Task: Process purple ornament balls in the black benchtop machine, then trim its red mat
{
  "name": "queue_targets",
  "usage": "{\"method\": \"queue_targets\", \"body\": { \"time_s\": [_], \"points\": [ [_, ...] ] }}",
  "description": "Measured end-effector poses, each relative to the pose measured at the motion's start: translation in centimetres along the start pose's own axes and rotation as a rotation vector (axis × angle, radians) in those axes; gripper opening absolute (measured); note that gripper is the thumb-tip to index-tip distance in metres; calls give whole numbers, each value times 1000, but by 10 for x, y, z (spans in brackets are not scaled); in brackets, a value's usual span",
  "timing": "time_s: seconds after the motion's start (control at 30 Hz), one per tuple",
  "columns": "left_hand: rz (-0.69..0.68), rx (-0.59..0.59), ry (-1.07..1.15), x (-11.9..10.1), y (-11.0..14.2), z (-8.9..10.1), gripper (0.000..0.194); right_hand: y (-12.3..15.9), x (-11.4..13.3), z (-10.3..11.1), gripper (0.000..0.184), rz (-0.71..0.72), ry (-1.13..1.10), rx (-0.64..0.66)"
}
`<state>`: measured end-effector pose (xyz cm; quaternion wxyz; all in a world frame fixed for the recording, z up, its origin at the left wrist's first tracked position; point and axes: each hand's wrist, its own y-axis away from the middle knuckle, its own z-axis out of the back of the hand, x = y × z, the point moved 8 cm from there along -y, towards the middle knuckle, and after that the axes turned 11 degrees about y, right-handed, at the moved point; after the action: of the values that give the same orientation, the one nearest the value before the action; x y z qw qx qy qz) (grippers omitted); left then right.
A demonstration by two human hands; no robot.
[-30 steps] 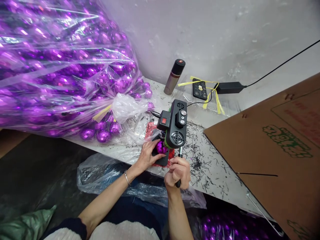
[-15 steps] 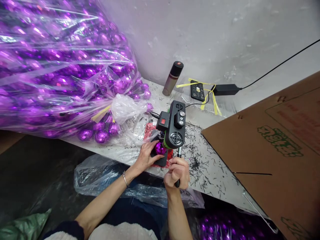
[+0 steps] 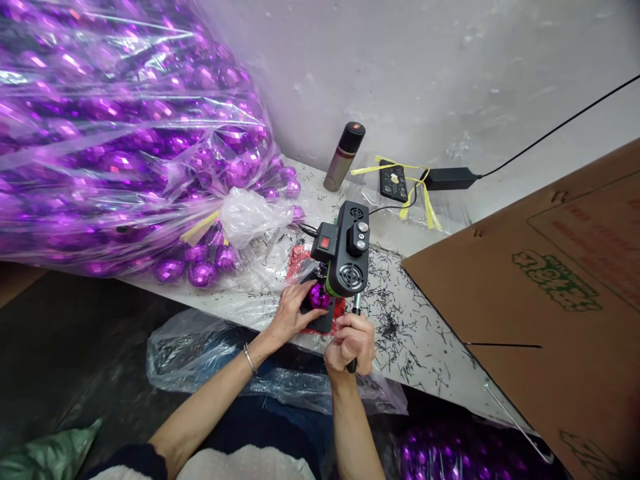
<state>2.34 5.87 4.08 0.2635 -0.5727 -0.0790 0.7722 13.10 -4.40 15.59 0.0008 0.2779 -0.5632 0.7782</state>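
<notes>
Between the thumb and fingers of my left hand (image 3: 294, 310) is a shiny purple faceted ball (image 3: 319, 296). It sits at the black base plate of a small black and green bench machine (image 3: 351, 250), under the machine's head. My right hand (image 3: 351, 343) is wrapped round the black grip of a lever (image 3: 356, 308) that comes out of the machine's right side. A red switch (image 3: 325, 243) shows on the machine's side box. The machine's head hides the spot where it meets the ball. Red material (image 3: 300, 257) lies beneath the base.
A big clear bag of purple balls (image 3: 120, 160) fills the left side. Behind the machine are a dark bottle (image 3: 345, 157), a phone (image 3: 393, 181) and a black power adapter (image 3: 453, 178). Black scraps (image 3: 395, 327) litter the table; a cardboard box (image 3: 550, 287) stands right.
The whole view has shifted very slightly. Both hands keep their places, the left at the ball and the right on the lever.
</notes>
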Motion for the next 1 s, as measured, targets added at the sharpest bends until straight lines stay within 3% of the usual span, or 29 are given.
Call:
{"method": "queue_targets", "body": {
  "time_s": [0.23,0.47,0.83,1.0],
  "points": [
    [-112,-39,-9,-8,0,3,64,3,-2,-1,37,-13,10,10],
    [-53,-14,-14,-2,0,1,63,5,-3,-2,36,-3,2,-1],
    [-82,-17,-9,2,-2,0,60,5,-5,-6,32,62,-48,-20],
    [-87,-19,-7,1,-3,0,61,-16,5,0,32,-2,-53,29]
  ]
}}
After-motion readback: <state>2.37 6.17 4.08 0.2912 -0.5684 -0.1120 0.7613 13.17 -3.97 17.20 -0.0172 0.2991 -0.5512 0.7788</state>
